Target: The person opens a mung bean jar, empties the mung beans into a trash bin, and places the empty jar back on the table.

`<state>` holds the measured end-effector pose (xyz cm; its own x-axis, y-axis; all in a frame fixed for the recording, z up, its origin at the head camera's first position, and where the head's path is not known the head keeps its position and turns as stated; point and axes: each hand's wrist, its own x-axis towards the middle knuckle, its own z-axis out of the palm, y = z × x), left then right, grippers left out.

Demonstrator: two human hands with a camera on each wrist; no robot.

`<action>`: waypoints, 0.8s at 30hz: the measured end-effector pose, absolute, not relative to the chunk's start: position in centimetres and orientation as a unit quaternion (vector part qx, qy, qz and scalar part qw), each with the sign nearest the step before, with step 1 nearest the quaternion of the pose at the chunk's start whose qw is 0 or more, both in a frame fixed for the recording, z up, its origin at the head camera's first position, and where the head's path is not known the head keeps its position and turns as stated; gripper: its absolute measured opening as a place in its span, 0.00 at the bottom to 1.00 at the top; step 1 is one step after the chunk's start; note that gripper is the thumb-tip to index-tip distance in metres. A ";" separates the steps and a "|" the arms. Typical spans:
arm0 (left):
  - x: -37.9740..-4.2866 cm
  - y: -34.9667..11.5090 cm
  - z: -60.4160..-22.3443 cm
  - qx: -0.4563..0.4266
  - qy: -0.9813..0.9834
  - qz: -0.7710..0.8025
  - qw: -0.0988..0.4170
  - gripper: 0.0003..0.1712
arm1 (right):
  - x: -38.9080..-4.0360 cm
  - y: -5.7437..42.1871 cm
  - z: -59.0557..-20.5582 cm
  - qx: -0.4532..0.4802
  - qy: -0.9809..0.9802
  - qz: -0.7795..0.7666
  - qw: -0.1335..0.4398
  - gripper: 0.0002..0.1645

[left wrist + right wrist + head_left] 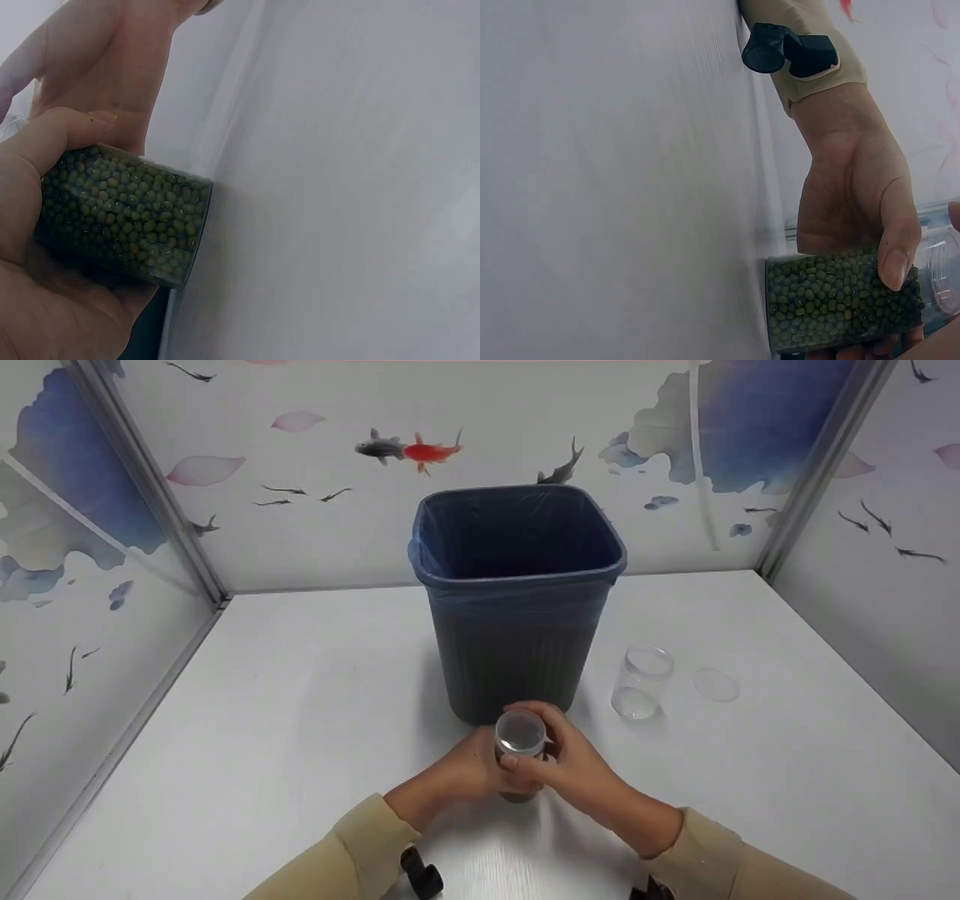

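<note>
A clear jar of green mung beans [817, 300] stands at the near middle of the table, its base at the tabletop in the right wrist view. My left hand [474, 765] grips its body, the thumb across the beans' upper part. At the jar's top, my right hand [574, 761] holds the clear lid [520, 730] between thumb and fingers. To the right stands a clear jar [642, 682] with nothing in it. Beside that jar a round clear lid [715, 685] lies flat.
Just beyond my hands rises a dark bin [517, 660] with a blue bag liner [517, 582] folded over its rim. White panels [300, 532] printed with fish and petals enclose the white table [300, 735] at the back and sides.
</note>
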<state>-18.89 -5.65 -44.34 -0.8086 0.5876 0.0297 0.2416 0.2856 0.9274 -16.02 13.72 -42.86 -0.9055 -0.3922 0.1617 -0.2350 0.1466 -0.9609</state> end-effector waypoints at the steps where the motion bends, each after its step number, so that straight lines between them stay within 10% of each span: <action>1: -18.9 -5.7 -44.3 0.264 0.785 0.536 0.162 0.26 | -16.0 13.7 -42.8 -0.206 0.754 -0.620 0.066 0.38; 24: -18.9 -5.7 -44.2 0.244 0.781 0.549 0.169 0.36 | -15.9 13.6 -42.6 -0.189 0.748 -0.633 0.062 0.43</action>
<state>-18.89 -5.68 -44.19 -0.8239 0.5667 0.0048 0.1960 0.2771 0.9406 -15.92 13.59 -42.60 -0.9208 -0.3612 0.1473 -0.2052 0.1275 -0.9704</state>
